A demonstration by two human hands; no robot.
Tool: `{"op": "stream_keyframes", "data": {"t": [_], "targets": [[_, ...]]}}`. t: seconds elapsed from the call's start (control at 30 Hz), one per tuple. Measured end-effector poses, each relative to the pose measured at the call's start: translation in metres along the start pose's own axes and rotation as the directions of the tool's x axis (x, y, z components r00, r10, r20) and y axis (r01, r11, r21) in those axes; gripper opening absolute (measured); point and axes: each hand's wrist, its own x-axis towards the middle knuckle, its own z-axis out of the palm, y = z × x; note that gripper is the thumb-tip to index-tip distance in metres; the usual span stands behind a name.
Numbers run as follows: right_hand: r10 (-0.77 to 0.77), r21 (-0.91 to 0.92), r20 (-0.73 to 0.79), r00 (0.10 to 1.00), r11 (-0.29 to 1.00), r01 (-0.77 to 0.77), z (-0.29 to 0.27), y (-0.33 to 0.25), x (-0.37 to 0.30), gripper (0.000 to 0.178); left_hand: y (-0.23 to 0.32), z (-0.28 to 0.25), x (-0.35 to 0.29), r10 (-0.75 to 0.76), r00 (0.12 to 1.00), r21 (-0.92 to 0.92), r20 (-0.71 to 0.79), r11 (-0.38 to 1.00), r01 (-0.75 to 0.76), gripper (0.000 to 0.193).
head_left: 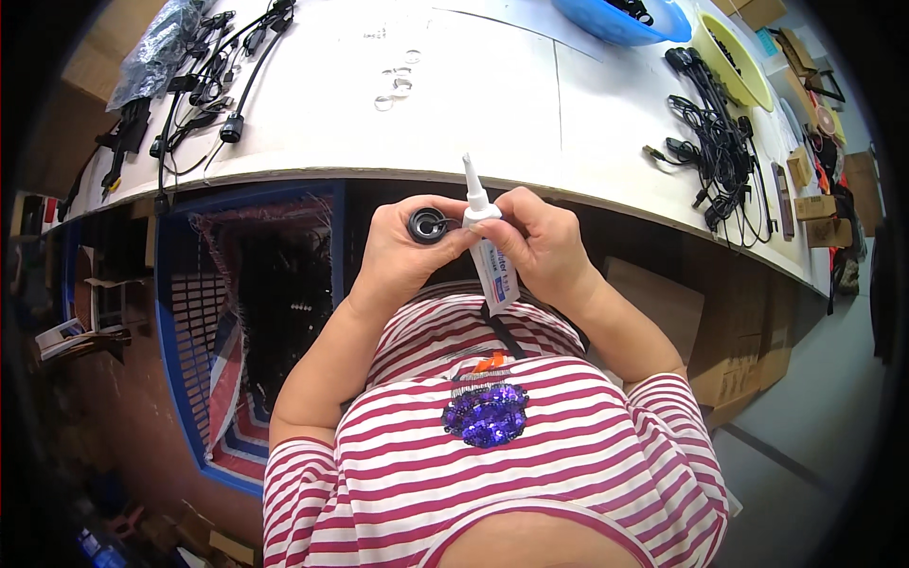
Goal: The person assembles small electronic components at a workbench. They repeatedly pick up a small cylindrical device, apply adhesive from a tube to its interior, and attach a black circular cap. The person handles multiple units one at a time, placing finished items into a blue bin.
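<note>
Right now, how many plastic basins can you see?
2. A blue basin is at the picture's top edge, right of centre and partly cut off; a yellow basin stands just right of it. Others could be hidden beyond the edge.

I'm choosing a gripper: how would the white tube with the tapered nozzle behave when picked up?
The white tube likely yields when squeezed: its body flattens toward the end. It is probably light, being slim beside the right hand pinching it. That flat end should resist rolling.
</note>
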Motion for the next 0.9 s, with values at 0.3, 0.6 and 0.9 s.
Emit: {"op": "stream_keyframes", "data": {"t": [0.3,0.6,0.9], "targets": [[-0.020,0.062,0.008,1.000,0.998,0.019,0.004,0.011,-0.007,0.021,-0.005,0.003,0.007,-0.158,0.986,-0.088,0.056,0.983,0.163,0.021],[-0.036,0.140,0.001,0.999,0.990,0.036,0.004,0.017,-0.010,0.017,-0.005,0.006,0.009,-0.113,0.991,-0.079,0.065,0.990,0.118,0.018],[-0.028,0.148,0.020,0.999,0.989,0.025,0.004,0.017,-0.005,0.018,-0.004,0.005,0.012,-0.102,0.993,-0.082,0.065,0.991,0.107,0.016]]}}
